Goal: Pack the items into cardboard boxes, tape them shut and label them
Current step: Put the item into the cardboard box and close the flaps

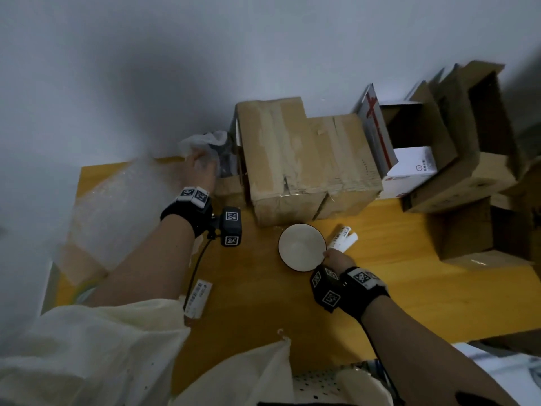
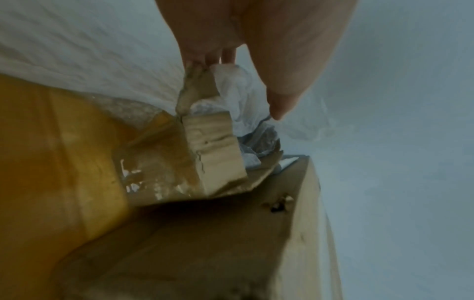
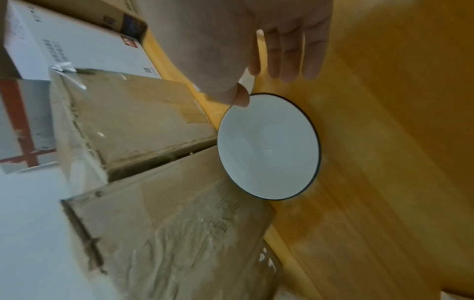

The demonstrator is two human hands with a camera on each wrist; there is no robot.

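So the white bowl [image 1: 302, 247] sits on the yellow table [image 1: 409, 288], right in front of the taped cardboard boxes [image 1: 304, 159]. The right hand [image 1: 336, 259] is at the bowl's near-right rim, thumb on the edge and fingers hanging fairly straight past it, so not really clamped on yet I'd say. The left hand [image 1: 202, 168] is well off to the bowl's far left, fingers pinching crumpled clear plastic [image 1: 205, 142]. Right hand's clearly the nearer one. Bowl's round, no long axis to worry about.
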